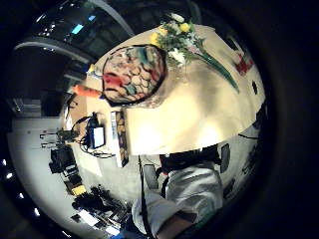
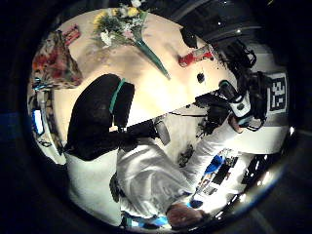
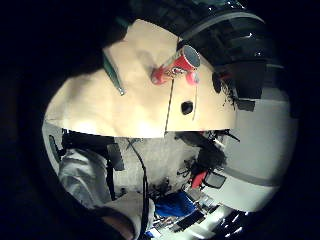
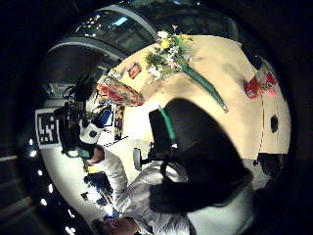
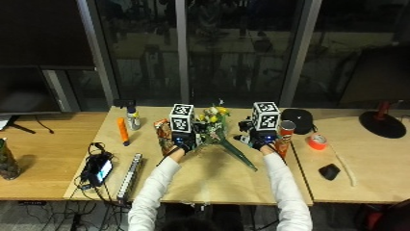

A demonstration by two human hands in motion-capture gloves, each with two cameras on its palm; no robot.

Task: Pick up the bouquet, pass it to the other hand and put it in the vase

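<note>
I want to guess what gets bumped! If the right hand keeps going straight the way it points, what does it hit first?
Probably the red can just beyond the right hand, though depth is unclear. The bouquet lies off to its side.

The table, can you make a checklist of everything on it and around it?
Surface: pale wooden table.
Job's things: bouquet lying on the table, stems toward the person; patterned vase beside it.
Clutter: red can, orange marker, small bottle, red tape roll, black cap.
Hands: left hand and right hand raised above the table, holding nothing.
Cables: tangle round a device at the table's left edge.
Surroundings: dark windows behind.
</note>
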